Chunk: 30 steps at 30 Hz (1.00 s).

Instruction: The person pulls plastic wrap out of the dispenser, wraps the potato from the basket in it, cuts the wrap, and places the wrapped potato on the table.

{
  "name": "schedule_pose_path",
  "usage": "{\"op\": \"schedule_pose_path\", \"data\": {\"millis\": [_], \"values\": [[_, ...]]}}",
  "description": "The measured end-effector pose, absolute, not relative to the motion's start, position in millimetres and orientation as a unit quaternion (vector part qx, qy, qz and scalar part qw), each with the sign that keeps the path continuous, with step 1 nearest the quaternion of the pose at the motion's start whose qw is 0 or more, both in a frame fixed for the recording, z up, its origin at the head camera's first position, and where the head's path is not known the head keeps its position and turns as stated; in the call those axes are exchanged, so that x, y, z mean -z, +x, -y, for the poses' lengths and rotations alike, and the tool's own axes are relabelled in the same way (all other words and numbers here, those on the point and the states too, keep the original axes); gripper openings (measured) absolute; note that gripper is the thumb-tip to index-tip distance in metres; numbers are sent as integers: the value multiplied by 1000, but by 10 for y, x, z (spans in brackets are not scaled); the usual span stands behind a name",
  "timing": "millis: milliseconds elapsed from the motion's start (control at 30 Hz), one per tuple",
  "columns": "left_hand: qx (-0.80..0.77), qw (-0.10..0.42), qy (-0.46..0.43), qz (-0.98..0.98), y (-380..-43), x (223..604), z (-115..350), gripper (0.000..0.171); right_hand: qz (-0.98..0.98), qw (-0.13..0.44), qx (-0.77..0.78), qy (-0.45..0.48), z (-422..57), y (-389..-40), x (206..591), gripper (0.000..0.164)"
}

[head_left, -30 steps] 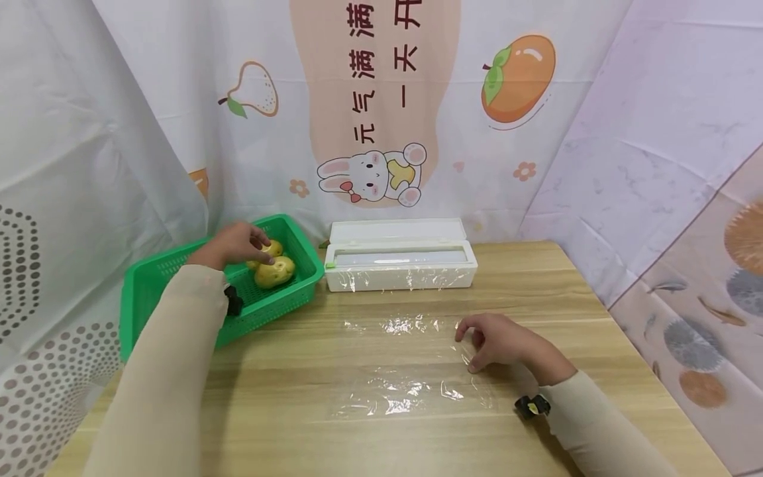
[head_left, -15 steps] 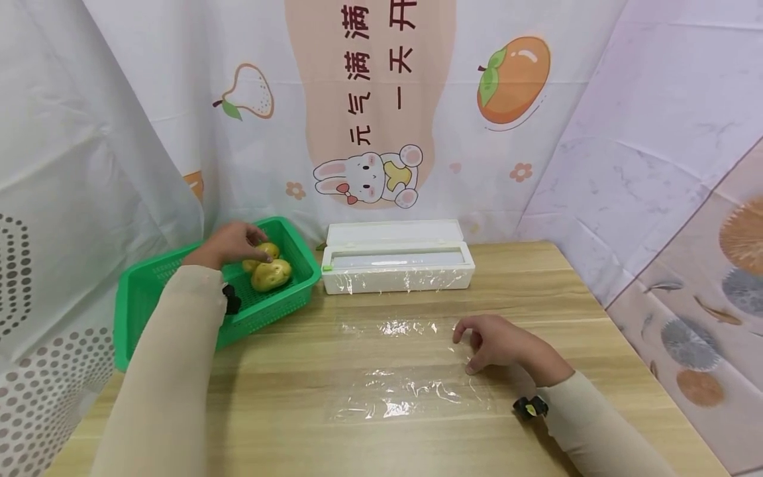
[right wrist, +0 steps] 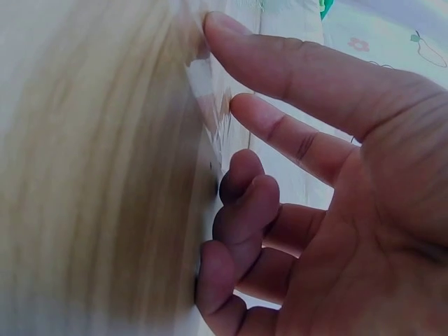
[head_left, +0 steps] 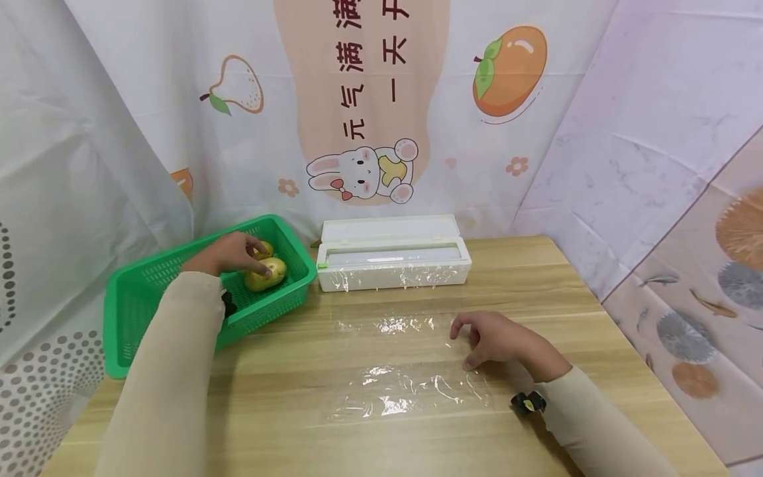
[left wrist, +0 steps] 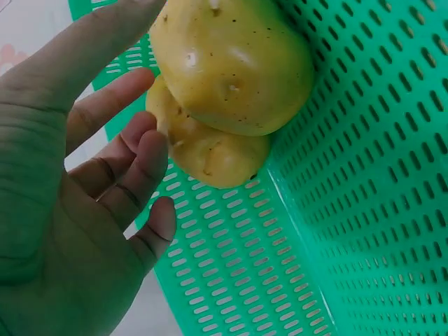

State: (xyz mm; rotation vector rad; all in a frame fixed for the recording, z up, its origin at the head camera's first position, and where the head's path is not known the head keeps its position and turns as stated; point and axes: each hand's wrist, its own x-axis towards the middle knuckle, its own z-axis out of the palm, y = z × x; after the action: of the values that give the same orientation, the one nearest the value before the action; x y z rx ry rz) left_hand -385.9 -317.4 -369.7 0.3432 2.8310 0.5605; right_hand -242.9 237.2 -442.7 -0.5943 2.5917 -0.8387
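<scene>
My left hand point(head_left: 229, 255) reaches over the green basket point(head_left: 116, 318), its thumb and fingers spread apart around the potatoes. The nearer potato point(left wrist: 234, 70) lies against a second potato point(left wrist: 210, 150); in the left wrist view the thumb overlaps its edge and the fingertips are right beside both. On the table, a sheet of clear plastic wrap point(head_left: 390, 371) lies flat with shiny creases. My right hand point(head_left: 497, 341) rests at its right edge, thumb and index finger apart, the other fingers loosely bent, fingertips at the film in the right wrist view.
Behind the film stands a white cling film dispenser point(head_left: 393, 277) with its lid raised and a roll inside. Film hangs over its front. Printed curtain point(head_left: 369, 99) closes off the back of the wooden table point(head_left: 286, 411).
My left hand has lowered slightly onto the nearer potato. The right hand stays at the film's edge. The head view has shifted a little.
</scene>
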Motion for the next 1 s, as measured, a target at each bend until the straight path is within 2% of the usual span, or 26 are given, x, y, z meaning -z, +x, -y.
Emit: {"op": "schedule_pose_path", "data": {"millis": [300,667,1000], "values": [[-169,125,125,-970,-3870,3773,3195,67,-915,174,297,-210,-2364,-2429,4427,53],[-273,105,94,-952,-3785,3813,3303,73,-914,171,299,-214,-2366,-2431,4440,52],[-341,87,67,-934,-3686,3598,3269,74,-913,171,302,-215,-2373,-2437,4429,51]]}}
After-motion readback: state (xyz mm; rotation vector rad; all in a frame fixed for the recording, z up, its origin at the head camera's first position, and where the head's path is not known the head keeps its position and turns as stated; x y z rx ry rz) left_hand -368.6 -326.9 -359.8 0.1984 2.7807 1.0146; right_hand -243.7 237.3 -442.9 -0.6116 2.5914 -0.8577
